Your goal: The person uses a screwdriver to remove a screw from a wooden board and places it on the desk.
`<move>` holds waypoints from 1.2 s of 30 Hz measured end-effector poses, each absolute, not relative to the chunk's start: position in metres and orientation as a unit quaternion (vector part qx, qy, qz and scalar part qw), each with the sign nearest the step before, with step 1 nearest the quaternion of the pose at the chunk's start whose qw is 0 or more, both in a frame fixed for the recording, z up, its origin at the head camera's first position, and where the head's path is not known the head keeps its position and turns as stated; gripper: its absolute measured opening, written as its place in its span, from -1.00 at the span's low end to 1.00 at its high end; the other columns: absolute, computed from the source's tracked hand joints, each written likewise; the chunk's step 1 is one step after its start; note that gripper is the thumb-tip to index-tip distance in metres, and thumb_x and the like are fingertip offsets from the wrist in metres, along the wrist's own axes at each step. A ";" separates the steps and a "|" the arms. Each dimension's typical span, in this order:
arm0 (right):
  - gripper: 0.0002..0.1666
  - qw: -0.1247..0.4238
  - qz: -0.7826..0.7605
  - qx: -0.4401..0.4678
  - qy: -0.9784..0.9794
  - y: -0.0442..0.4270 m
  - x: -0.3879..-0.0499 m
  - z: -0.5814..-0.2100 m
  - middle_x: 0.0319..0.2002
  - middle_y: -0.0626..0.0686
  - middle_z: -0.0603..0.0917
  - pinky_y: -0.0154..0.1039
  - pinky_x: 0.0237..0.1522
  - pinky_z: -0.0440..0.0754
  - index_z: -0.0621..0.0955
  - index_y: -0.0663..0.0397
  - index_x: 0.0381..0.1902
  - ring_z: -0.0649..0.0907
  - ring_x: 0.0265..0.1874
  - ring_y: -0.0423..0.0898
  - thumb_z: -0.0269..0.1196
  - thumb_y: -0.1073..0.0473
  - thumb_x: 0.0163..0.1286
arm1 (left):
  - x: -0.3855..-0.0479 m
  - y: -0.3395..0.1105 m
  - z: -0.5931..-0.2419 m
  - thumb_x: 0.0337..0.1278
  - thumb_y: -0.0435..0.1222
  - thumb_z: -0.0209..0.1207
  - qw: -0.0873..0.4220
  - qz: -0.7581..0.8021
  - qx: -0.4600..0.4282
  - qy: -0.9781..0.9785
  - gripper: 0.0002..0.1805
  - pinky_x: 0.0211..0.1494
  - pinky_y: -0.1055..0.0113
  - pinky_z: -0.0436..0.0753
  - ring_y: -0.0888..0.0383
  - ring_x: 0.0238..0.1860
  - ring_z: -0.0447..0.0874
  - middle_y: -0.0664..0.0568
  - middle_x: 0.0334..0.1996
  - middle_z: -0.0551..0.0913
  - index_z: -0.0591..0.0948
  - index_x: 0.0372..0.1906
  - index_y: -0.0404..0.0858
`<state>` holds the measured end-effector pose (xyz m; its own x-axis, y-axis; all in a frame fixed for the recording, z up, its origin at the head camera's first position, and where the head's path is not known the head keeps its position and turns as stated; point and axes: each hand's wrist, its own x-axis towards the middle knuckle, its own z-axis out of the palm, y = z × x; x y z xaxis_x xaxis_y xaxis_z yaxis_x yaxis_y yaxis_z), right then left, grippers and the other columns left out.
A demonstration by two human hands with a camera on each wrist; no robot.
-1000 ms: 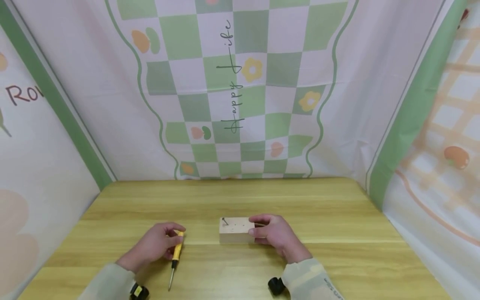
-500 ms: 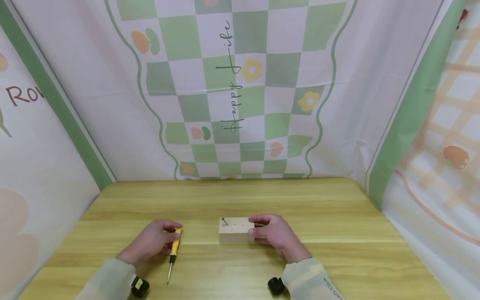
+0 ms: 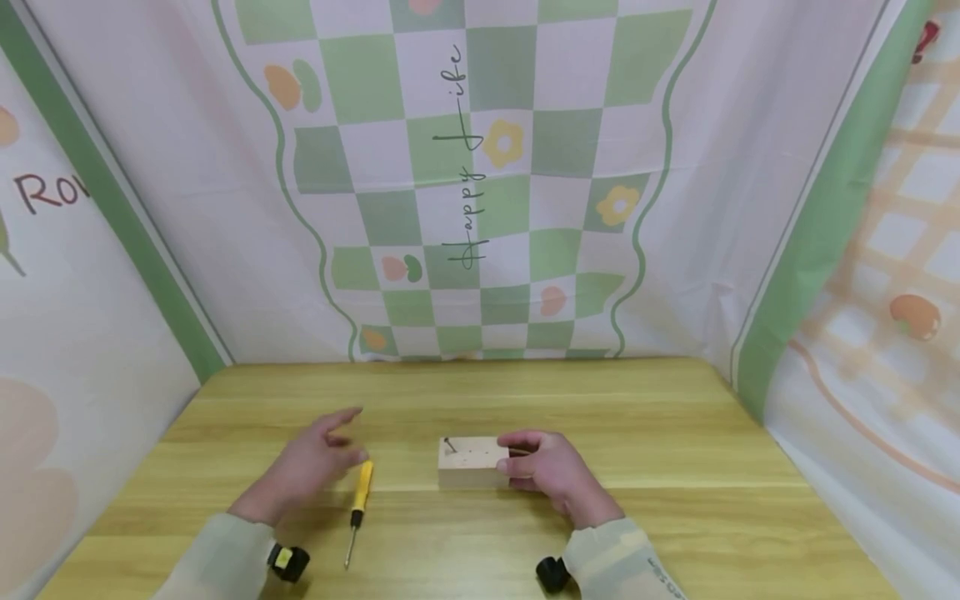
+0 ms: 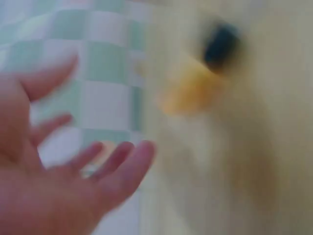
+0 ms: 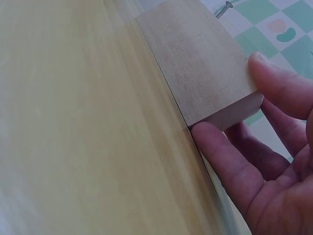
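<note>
A pale wooden block (image 3: 468, 477) sits on the table, with a screw (image 3: 449, 446) standing tilted in its top near the left end. My right hand (image 3: 558, 475) grips the block's right end; in the right wrist view the thumb (image 5: 281, 88) presses one edge and a finger touches its end face. To the left is a screwdriver (image 3: 361, 497) with a yellow handle, its metal tip towards me. My left hand (image 3: 311, 458) is spread beside the handle, holding nothing. Blur covers the screwdriver (image 4: 195, 88) in the left wrist view, apart from the fingers.
The wood-grain table (image 3: 480, 392) ends at a hanging green-and-white checked cloth (image 3: 480, 192) at the back. Other printed cloths flank it on both sides. Black wrist cameras sit at the left cuff (image 3: 288, 563) and right cuff (image 3: 552, 575).
My left hand has let go of the screwdriver, its fingers spreading and moving up and away. The screwdriver has shifted slightly right. My right hand and the block stay put.
</note>
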<state>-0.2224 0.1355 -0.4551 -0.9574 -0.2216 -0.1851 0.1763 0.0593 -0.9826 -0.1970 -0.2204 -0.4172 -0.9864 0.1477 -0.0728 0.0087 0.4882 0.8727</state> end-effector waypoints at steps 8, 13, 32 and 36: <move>-0.52 0.148 -0.686 -0.017 0.712 0.137 -0.222 -0.454 0.14 0.17 0.59 -0.06 -0.13 0.71 0.66 0.25 0.10 0.68 -0.15 0.01 0.47 0.31 0.20 | -0.190 -0.177 -0.413 0.16 -0.18 0.39 0.147 0.631 0.151 0.747 0.00 0.33 -0.21 0.32 -0.11 0.48 0.09 0.07 0.58 -0.16 0.05 0.56 0.33; -0.52 0.147 -0.687 -0.018 0.712 0.138 -0.223 -0.455 0.14 0.17 0.59 -0.06 -0.13 0.71 0.65 0.25 0.10 0.68 -0.14 0.00 0.46 0.30 0.21 | -0.193 -0.148 -0.432 0.11 -0.36 0.39 0.173 0.695 0.145 0.683 0.00 0.15 -0.02 0.58 -0.29 0.48 0.00 -0.10 0.58 -0.21 0.11 0.59 0.03; -0.51 0.141 -0.685 -0.009 0.715 0.134 -0.222 -0.455 0.09 0.17 0.62 -0.05 -0.16 0.71 0.66 0.27 0.08 0.66 -0.13 0.01 0.48 0.32 0.17 | -0.209 -0.119 -0.461 0.24 -0.48 0.26 0.140 0.729 0.056 0.668 -0.39 -0.01 -0.01 0.68 -0.25 0.20 0.47 -0.40 0.37 0.28 0.41 0.38 -0.38; -0.51 0.139 -0.684 -0.011 0.716 0.134 -0.223 -0.455 0.10 0.17 0.61 -0.06 -0.15 0.71 0.67 0.25 0.08 0.66 -0.11 0.02 0.49 0.32 0.16 | -0.209 -0.117 -0.462 0.24 -0.47 0.26 0.136 0.722 0.050 0.677 -0.42 -0.03 0.00 0.69 -0.18 0.13 0.53 -0.36 0.34 0.34 0.43 0.37 -0.38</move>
